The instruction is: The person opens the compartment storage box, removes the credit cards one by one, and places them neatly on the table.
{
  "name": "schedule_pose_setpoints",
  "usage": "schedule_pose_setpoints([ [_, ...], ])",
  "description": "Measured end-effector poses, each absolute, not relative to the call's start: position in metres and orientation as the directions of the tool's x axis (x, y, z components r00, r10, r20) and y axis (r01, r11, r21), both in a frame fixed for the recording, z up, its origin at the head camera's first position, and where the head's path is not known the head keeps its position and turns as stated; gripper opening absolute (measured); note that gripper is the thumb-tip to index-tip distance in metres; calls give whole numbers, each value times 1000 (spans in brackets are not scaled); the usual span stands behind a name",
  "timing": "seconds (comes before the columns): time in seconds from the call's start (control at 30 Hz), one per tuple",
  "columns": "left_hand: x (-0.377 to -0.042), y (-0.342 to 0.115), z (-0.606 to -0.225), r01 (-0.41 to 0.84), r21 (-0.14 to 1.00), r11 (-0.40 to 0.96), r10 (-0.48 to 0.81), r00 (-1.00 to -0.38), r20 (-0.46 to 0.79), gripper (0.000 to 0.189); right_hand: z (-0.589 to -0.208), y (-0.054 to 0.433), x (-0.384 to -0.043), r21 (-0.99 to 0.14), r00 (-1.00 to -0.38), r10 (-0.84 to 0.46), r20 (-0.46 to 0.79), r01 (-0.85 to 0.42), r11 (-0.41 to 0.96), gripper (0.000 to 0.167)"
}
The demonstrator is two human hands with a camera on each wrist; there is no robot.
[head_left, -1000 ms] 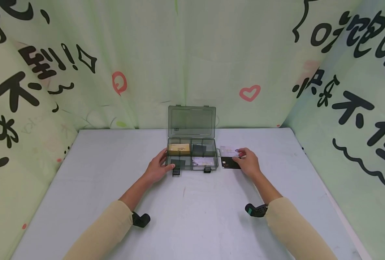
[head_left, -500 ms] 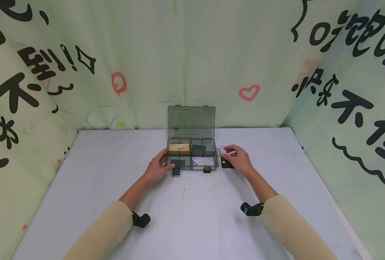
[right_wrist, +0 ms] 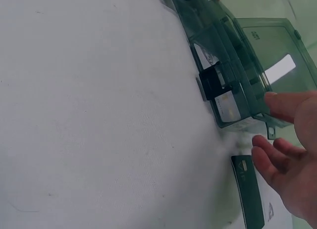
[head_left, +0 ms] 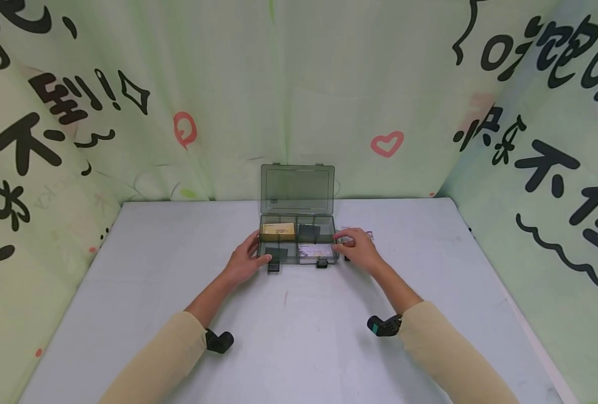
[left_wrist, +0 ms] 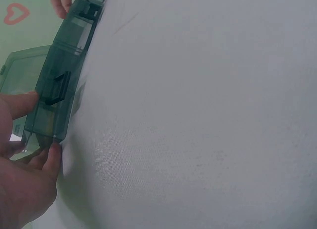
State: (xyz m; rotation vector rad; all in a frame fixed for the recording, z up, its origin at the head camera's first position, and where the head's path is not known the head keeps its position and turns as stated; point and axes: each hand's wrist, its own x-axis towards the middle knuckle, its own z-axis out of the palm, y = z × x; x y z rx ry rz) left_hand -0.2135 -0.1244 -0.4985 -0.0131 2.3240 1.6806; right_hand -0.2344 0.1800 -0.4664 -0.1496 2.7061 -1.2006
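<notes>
A clear grey-green plastic compartment box (head_left: pixel 291 260) stands on the table with its lid (head_left: pixel 298 189) raised at the back. My left hand (head_left: pixel 242 264) grips its left end, thumb at the front and fingers along the side wall. My right hand (head_left: pixel 360 248) is at the right end; the thumb overlaps the rim in the right wrist view, the other fingers are loosely bent outside it, and nothing shows between them. Inside lie a gold-yellow small box (head_left: pixel 279 230), dark flat pieces (head_left: pixel 309 232) and pale purple cards (head_left: pixel 315 251).
Beside the box's right end, partly hidden under my right hand, lie a black card (right_wrist: pixel 249 192) marked "VIP" and a pale purple printed card (head_left: pixel 369 235). Two dark latches (head_left: pixel 322 263) hang at the box front. A printed curtain (head_left: pixel 238 112) stands behind the table (head_left: pixel 299 336).
My right hand has moved left from the cards on the table to the box's right end, and now covers most of those cards. The left hand and the box have not moved.
</notes>
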Motion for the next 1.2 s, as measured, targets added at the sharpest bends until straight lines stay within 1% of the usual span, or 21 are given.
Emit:
schedule_pose_setpoints([
  [0.17, -214, -124, -498, -164, 931, 326, 150, -963, -222, 79, -467, 175, -238, -728, -970, -203, -131, -45, 685, 36],
  [0.27, -214, -124, -497, -163, 931, 327, 151, -963, -222, 79, -470, 172, -240, -693, -963, -234, -136, -76, 717, 37],
  [0.47, -214, -124, -496, -165, 929, 332, 150, -963, -225, 78, -472, 165, -243, -605, -952, -267, -150, -126, 786, 32],
  [0.73, -213, -123, -496, -170, 929, 329, 150, -962, -229, 79, -466, 160, -243, -543, -936, -294, -192, -148, 827, 30],
  [1.0, -213, -123, -496, -171, 929, 329, 143, -963, -228, 79, -464, 159, -243, -546, -933, -304, -194, -155, 824, 26],
  [1.2, -212, -123, -496, -178, 928, 327, 137, -963, -233, 78, -463, 159, -242, -563, -939, -302, -162, -163, 810, 24],
])
